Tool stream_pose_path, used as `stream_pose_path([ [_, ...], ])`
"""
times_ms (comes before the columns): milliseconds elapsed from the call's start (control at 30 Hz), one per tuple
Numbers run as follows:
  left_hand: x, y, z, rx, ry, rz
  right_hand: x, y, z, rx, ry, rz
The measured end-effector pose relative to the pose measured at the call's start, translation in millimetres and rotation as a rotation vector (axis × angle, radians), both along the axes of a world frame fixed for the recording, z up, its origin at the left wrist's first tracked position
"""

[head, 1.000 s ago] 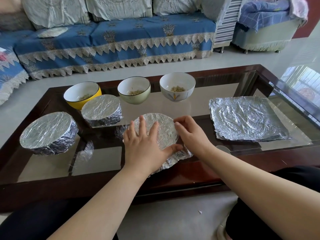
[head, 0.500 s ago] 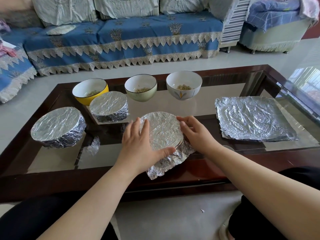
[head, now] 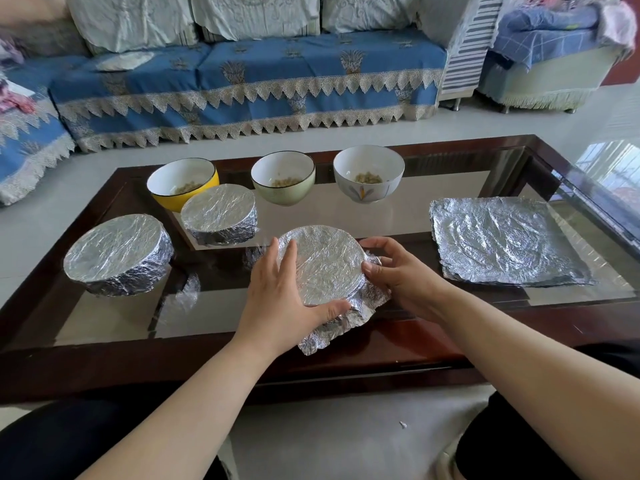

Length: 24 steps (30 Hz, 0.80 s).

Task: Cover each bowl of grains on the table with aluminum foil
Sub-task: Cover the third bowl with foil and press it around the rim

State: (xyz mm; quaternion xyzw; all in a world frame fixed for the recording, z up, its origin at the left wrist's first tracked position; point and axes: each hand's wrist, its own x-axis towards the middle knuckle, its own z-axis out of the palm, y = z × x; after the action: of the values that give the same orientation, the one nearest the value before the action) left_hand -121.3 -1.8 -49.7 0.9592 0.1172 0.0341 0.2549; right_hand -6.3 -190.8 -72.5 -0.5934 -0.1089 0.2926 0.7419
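Note:
A bowl under a sheet of foil [head: 323,261] stands at the table's near middle, a loose foil corner hanging toward me. My left hand [head: 280,299] lies across its left side, fingers straight on top and thumb against the near rim. My right hand [head: 398,271] curls round the right rim, pinching the foil down. Two foil-covered bowls stand left: a large one [head: 116,252] and a smaller one [head: 218,216]. Behind are three uncovered bowls holding grains: yellow [head: 180,181], green [head: 282,176] and white [head: 369,173]. A stack of foil sheets [head: 502,240] lies right.
The glass-topped table has a dark wooden frame [head: 381,362]. A blue-covered sofa [head: 242,81] runs behind it across a pale floor. My dark-clothed knees sit below the table's near edge.
My right hand has shifted from the far right of the rim to grip the right side. The left hand stays on the foil. The view has tilted a little.

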Motion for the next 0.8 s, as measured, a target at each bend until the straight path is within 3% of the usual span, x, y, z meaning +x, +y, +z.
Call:
stream_pose_path([
  [433, 0, 0, 2, -0.031, -0.036, -0.012, 0, 14, -20, 0.061, 0.022, -0.171],
  [800, 0, 1, 0, -0.050, -0.051, -0.007, -5, 25, -23, -0.123, -0.043, -0.320],
])
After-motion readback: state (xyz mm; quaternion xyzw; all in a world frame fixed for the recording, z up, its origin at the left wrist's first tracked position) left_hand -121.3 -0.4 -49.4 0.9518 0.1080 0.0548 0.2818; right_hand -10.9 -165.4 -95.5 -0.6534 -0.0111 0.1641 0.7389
